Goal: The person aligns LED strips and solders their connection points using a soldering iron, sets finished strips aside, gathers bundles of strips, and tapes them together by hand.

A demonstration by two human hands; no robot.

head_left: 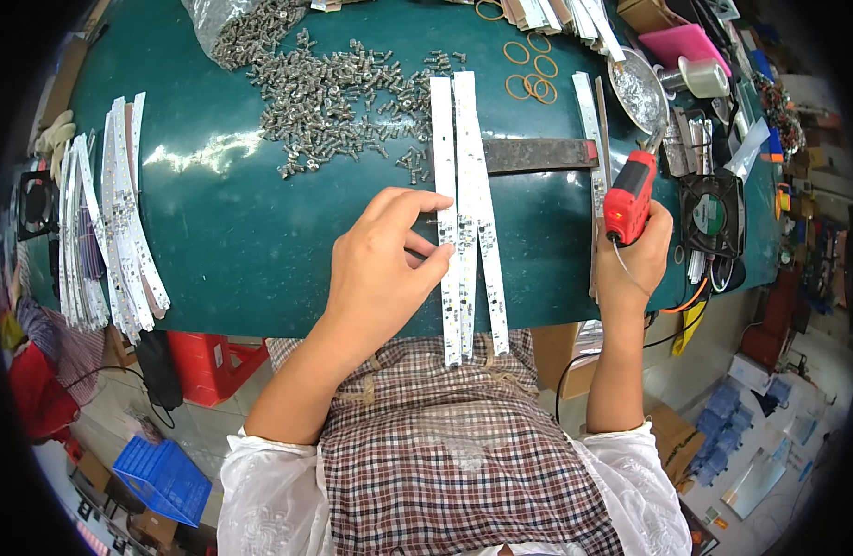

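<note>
Three white LED circuit strips (469,278) lie lengthwise before me, their near ends reaching past the table edge. My left hand (380,259) is at the left edge of the leftmost strip (447,306). Its thumb and index fingertips rest on that strip, and a bent middle finger meets its edge. A tiny metal piece (434,221) shows between these fingers, too small to make out. To the right, my right hand (638,250) is wrapped round a red and black soldering gun (628,196), its tip pointing away from me.
A dark flat bar (542,155) runs under the strips. Small metal connectors (325,102) are heaped at the back, beside a plastic bag (227,28). Stacked strips (121,222) lie left. Rubber bands (538,79), a metal dish (638,91), solder spool (702,79) and fan (712,215) are right.
</note>
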